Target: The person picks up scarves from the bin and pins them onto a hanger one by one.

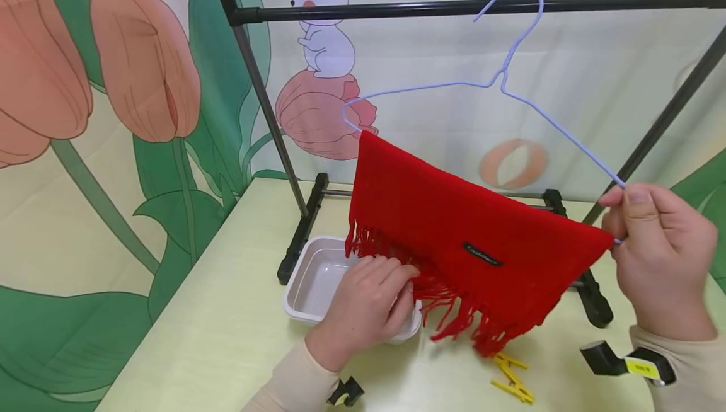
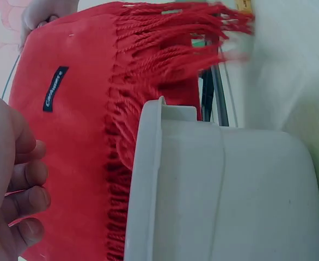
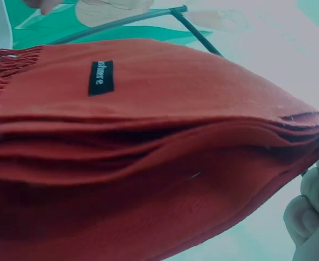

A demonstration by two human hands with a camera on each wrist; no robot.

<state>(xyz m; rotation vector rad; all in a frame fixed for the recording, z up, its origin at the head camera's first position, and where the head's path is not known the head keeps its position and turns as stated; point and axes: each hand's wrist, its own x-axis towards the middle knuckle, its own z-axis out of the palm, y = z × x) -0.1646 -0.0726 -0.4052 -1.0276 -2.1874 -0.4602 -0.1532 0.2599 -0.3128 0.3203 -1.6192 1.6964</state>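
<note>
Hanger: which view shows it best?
Head view: the hanger shows hook and sloping arms, though the scarf hides most of its lower bar. The left wrist view shows a thin piece near the right hand; the right wrist view, a bit at the right edge.

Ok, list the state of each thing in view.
Blue hanger: tilted, pinched by right hand
Red scarf: folded over hanger, fringe dangling
Left hand: loosely curled near fringe
White basin: upright on table
Yellow clip, maybe several: lying on table
Black rack: standing upright
</note>
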